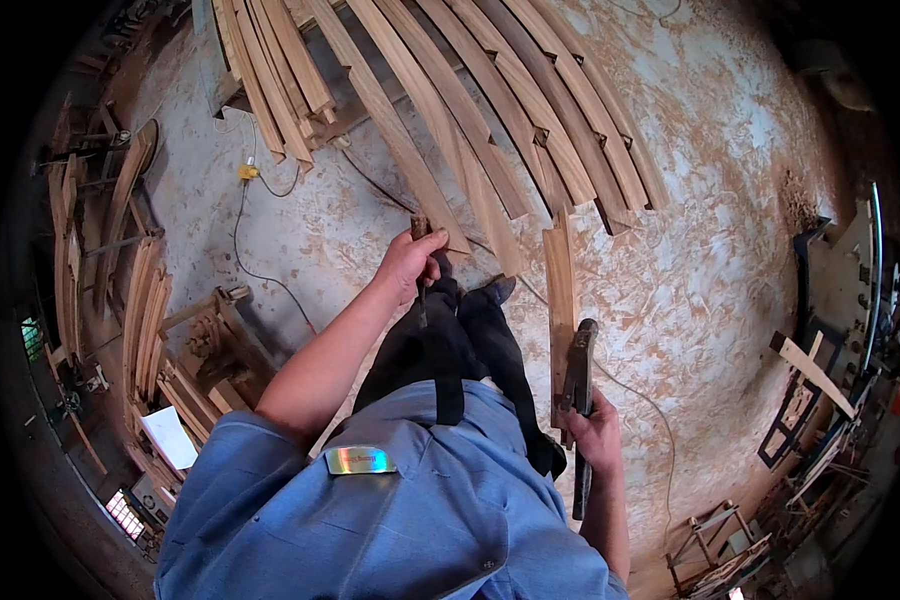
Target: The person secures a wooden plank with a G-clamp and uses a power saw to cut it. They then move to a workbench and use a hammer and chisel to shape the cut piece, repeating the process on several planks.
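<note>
Though straight, tool (curved wood)

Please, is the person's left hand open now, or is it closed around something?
Closed: the left hand has its fingers curled around a slim dark tool, whose ends show beyond the grip.

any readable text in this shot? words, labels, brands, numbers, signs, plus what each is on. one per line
Iridescent tag on the front of the blue shirt: one short line of small lettering; not copied out here.
White sheet at the left: no writing can be made out at this size.
Nothing else in view shows legible text.
</note>
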`<state>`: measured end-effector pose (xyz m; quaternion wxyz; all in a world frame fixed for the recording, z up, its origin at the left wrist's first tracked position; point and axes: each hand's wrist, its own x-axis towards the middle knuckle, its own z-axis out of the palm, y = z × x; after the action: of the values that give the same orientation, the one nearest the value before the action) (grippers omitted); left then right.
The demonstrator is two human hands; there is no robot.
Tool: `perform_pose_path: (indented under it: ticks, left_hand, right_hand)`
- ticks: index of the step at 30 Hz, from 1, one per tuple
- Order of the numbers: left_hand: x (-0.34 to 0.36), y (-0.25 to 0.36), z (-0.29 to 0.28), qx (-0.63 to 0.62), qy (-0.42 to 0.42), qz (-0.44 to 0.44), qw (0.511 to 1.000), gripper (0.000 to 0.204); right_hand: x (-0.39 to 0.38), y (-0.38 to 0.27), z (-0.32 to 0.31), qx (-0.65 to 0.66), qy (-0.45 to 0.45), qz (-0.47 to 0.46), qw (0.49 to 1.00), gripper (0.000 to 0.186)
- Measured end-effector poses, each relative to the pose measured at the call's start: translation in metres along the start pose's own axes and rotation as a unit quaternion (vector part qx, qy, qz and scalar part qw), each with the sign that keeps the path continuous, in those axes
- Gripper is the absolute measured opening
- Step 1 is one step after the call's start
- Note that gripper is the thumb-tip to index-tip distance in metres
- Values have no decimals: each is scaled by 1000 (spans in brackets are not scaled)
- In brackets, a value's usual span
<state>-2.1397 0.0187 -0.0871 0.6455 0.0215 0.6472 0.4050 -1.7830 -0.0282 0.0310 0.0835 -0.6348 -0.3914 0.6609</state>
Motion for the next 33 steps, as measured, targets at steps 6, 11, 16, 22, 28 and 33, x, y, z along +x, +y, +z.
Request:
perform_pose_path:
  ticks: [6,11,16,22,28,33]
  left_hand:
    - [7,-7,-8,-77,-37,6,996,21]
    - [14,-12,-13,-114,-81,4,990,21]
    - [19,-16,-17,-118,-132,-29,984,21]
    - [20,-21,-19,-129,-137,-34,982,27]
    - [6,-11,-13,-26,-60,-41,997,32]
    - [-30,15,0,342,77,10,937,46]
  right_hand:
    - [-7,11,-7,4,-22,-13,1000,21]
    - [-9,20,-9,-32,-31,2,999,21]
    - [-9,28,-9,-69,-26,16,997,17]
    - [-12,25,-4,-48,-27,-2,998,16]
    - [-16,21,-6,-60,-21,49,997,16]
    - [-16,31,-7,-16,-12,49,999,20]
